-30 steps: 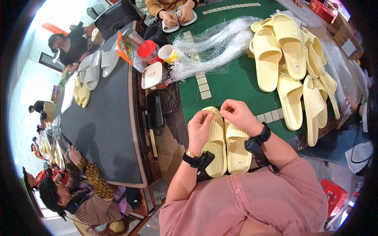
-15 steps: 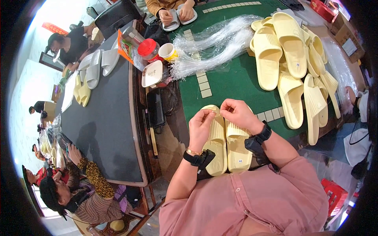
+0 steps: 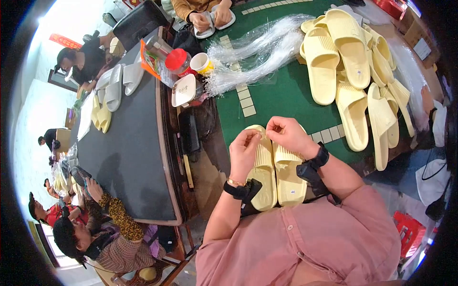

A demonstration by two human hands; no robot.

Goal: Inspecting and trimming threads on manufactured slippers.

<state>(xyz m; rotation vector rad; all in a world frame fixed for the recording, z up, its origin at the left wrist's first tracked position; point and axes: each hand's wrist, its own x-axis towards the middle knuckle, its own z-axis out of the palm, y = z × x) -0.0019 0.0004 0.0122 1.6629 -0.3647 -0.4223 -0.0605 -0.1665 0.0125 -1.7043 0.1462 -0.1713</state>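
A pair of pale yellow slide slippers (image 3: 263,187) lies side by side at the table's near edge, toes pointing away from me. Over the toe of the left slipper, my left hand (image 3: 243,151) is closed in a pinch. Close to its right, my right hand (image 3: 292,139) pinches too, above the gap between the slippers. Whatever the fingertips hold is too small and thin to name. Beyond my hands, a bundle of clear plastic strands (image 3: 267,66) lies on the green table top (image 3: 281,102).
More yellow slippers (image 3: 322,71) are heaped at the right. A white-lidded container (image 3: 184,90), a red-lidded jar (image 3: 177,61) and a yellow-white paper cup (image 3: 202,64) stand left of the strands. Across the table, another person's hands (image 3: 210,20) hold grey slippers. A dark table (image 3: 129,157) is at left.
Both hands keep their pinch over the slipper toes, with the fingertips hardly shifted. The view has tilted slightly; the slippers stay in place.
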